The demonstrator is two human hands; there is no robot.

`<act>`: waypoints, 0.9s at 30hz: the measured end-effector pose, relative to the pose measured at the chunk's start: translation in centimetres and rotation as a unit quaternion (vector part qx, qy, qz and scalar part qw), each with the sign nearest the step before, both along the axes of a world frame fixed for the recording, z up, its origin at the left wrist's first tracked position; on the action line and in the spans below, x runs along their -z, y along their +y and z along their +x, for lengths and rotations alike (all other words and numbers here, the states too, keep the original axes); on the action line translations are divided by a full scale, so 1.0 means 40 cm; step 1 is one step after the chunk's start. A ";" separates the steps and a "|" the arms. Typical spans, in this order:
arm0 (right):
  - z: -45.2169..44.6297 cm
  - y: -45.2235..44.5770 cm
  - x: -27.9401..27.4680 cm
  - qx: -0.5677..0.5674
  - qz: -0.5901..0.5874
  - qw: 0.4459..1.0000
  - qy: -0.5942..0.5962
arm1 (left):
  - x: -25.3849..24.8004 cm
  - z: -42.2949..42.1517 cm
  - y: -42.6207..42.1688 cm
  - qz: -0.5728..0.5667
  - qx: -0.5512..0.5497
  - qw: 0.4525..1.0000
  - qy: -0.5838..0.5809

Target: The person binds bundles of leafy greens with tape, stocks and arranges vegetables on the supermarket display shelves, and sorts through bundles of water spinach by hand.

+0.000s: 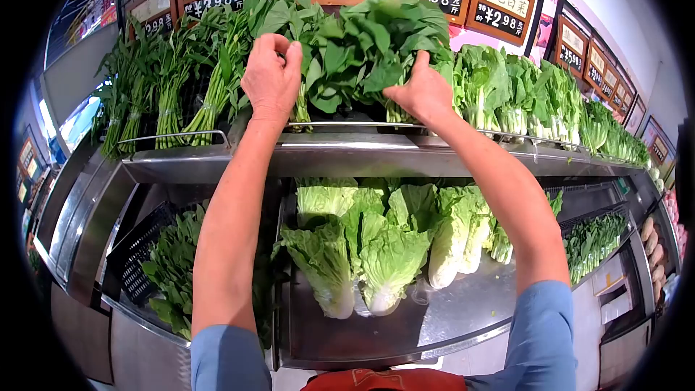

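Both of my hands are at the upper shelf, around a pile of dark leafy greens (384, 43). My left hand (274, 76) is at the left edge of the pile, its fingers curled and thumb near the index finger; what lies between them, if anything, is too small to tell. At the right side of the pile is my right hand (421, 88), with its thumb pointing up and its other fingers partly hidden against the leaves. Long-stemmed green bunches (217, 87) stand left of my left hand. Pale-stemmed leafy heads (481, 87) stand right of my right hand.
A metal rail (355, 124) runs along the upper shelf's front edge. Lettuce heads (391, 253) lie on the lower metal shelf (449, 318). Black crates with greens are at the lower left (137, 264) and lower right (615, 210). Price signs (499, 7) line the back.
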State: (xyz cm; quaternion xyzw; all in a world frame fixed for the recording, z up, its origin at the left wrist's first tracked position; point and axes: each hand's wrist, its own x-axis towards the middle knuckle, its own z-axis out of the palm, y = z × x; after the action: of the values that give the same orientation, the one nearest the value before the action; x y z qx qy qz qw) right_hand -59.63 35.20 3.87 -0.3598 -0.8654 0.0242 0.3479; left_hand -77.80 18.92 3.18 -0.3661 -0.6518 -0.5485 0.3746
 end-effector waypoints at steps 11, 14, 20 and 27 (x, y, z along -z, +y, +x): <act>-0.017 0.065 -0.079 -0.037 -0.049 0.980 0.189 | 0.009 -0.064 0.021 0.037 -0.073 0.992 -0.096; -0.046 0.158 -0.110 -0.101 -0.049 0.954 0.279 | 0.006 -0.065 0.021 0.036 -0.065 0.988 -0.135; -0.089 0.063 -0.115 -0.088 -0.067 0.952 0.286 | 0.002 -0.071 0.036 -0.058 -0.075 0.977 -0.190; -0.096 0.001 -0.004 -0.084 -0.131 0.984 -0.089 | -0.010 -0.052 0.035 -0.159 -0.104 0.973 -0.130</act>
State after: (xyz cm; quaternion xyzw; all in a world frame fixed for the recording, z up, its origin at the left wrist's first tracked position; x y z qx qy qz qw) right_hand -63.49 35.24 4.01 -0.3285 -0.9095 0.1343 0.2166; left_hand -79.88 20.33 3.60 -0.2762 -0.8083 -0.4390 0.2788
